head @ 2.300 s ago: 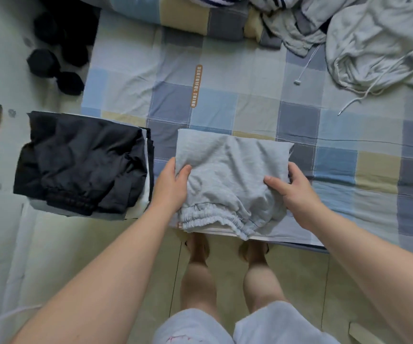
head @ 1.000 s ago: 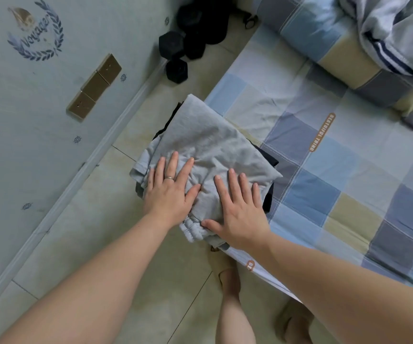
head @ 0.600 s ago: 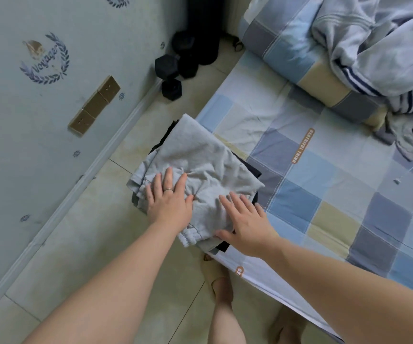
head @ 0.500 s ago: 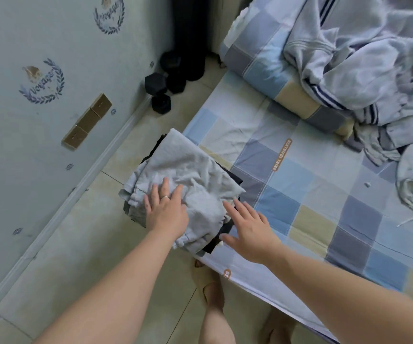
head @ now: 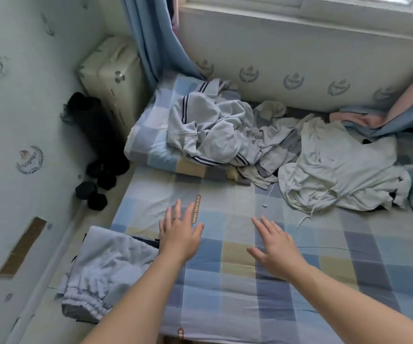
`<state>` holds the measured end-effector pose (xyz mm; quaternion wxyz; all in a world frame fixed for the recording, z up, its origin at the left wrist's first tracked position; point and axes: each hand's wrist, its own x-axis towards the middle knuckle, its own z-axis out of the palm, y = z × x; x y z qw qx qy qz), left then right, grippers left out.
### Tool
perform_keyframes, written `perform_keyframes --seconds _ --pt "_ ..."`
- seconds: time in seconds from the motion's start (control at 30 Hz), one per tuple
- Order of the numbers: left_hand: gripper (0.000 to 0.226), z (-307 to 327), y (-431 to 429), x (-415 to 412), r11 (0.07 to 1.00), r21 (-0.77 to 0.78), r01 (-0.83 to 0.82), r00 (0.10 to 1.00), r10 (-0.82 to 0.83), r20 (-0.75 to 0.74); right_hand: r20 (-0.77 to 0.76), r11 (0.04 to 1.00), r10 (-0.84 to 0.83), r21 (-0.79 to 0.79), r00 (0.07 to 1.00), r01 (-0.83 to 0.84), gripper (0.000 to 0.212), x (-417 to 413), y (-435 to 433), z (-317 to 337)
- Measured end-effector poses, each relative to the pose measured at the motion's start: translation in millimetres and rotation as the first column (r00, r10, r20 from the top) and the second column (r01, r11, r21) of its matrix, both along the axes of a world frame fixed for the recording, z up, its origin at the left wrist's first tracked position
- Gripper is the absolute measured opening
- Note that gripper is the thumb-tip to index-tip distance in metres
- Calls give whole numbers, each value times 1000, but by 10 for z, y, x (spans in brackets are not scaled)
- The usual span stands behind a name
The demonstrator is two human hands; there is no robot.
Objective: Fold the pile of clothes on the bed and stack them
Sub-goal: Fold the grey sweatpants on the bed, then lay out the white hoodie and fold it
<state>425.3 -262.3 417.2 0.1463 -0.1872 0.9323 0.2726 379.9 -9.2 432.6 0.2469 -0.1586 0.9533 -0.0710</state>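
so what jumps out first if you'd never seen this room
The rumpled pile of pale clothes heaped at the far side of the bed, against the wall, draws the eye first. Next come the left hand and right hand, both open and empty above the bed, and the folded stack at its near left corner.

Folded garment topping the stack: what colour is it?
The folded garment is light grey, clearest in the head view.

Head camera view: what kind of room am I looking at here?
Most likely a small bedroom in a home. A bed with a checked sheet fills most of it, a pile of unfolded clothes lies near the far wall, and a blue curtain hangs beside a window.
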Motion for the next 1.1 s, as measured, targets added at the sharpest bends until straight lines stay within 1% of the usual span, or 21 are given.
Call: perform_keyframes --seconds 0.13,0.3,0.4,0.5,0.7,0.8,0.9,0.97,1.1 --pt "64 269 694 -453 996 -47 72 995 -75 -65 -54 998 -61 -23 997 59 80 -289 824 146" --pt "64 465 1807 -930 979 -108 175 979 -184 -86 -80 991 -130 -38 988 127 81 -600 2028 206" --pt "65 523 2420 -1164 958 -146 245 965 -256 -59 -74 986 -167 -31 983 165 81 -743 2660 260" --pt "65 573 2914 -1406 940 -160 301 950 -311 -38 -63 974 -222 -62 973 218 80 -869 3164 301" --pt "66 447 3600 -1974 877 -214 430 900 -435 27 -29 938 -341 -68 940 339 81 -1102 3839 146" --pt "66 163 3733 -2313 855 -219 470 881 -470 55 -23 923 -384 -49 923 382 83 -1299 4024 -180" --pt "65 -354 3692 -2688 833 -231 503 863 -499 78 -1 910 -412 -35 911 412 84 -1612 4079 -694" --pt "66 -905 3645 -3064 795 -255 550 833 -545 94 11 899 -437 -37 899 437 84 -1883 4071 -1180" --pt "67 -2290 3653 -3888 763 -209 611 791 -587 171 74 867 -492 -51 867 496 84 -2463 3936 -2397"
